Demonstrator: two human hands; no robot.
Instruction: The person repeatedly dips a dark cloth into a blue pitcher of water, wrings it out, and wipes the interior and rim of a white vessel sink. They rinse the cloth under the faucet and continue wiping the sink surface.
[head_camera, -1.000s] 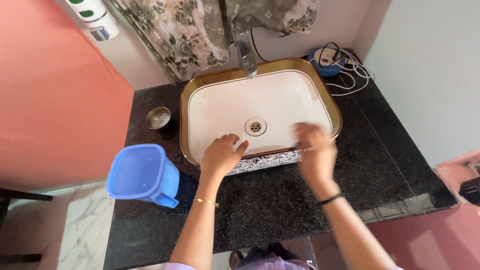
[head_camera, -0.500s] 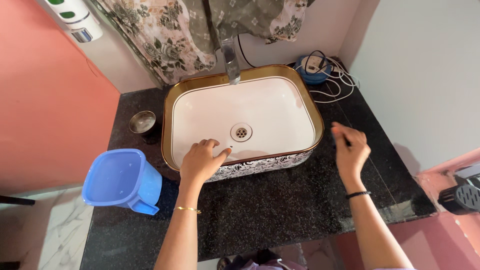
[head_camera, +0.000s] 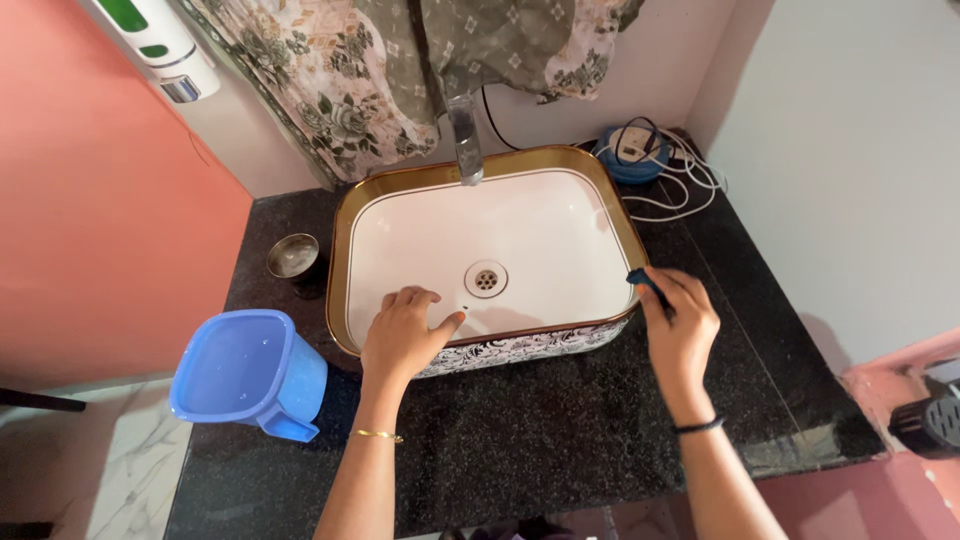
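A white basin with a gold rim sits on a black speckled counter. My left hand rests on the basin's near rim, fingers spread into the bowl, holding nothing. At the basin's right rim my right hand grips a small dark blue object; I cannot tell what it is. A metal tap hangs over the back of the bowl, and the drain is in the middle.
A blue plastic jug stands at the counter's left edge. A small steel cup is left of the basin. A blue device with white cables lies in the back right corner. Floral cloth hangs behind the tap.
My right hand went from the basin's front rim out over the counter, then came back to the right rim with the dark blue object. My left hand stayed on the rim.
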